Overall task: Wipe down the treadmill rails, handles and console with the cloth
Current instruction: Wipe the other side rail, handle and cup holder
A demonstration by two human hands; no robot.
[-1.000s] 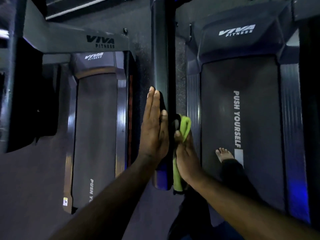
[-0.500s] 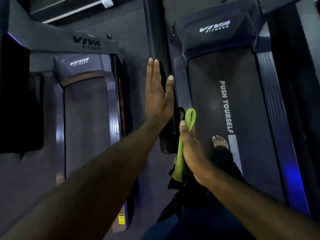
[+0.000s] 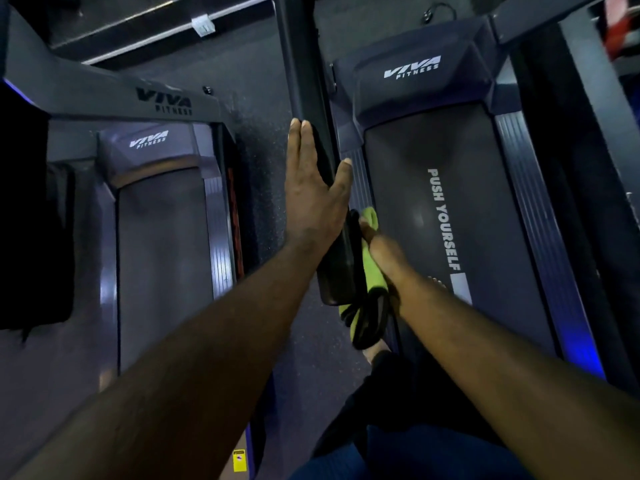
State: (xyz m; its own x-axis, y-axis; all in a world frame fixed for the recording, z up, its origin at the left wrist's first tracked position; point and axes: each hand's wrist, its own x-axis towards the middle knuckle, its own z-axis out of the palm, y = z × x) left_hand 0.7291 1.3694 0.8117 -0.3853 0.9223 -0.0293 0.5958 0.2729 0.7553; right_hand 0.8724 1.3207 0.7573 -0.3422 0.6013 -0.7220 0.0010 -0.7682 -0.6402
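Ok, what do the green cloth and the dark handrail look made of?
The green cloth looks like soft matte fabric with dark trim, likely microfibre; it folds and hangs limp. The dark handrail looks smooth, slightly glossy, probably painted metal or hard plastic; faint sheen along its edges, though dim light leaves it open.

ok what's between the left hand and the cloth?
The dark handrail: left hand flat on one side, right hand holding the cloth against the other. Head view.

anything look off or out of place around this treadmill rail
Nothing stands out. The left hand lies flat on the dark handrail; the right hand holds the green cloth against it, the cloth's loose end hanging below.
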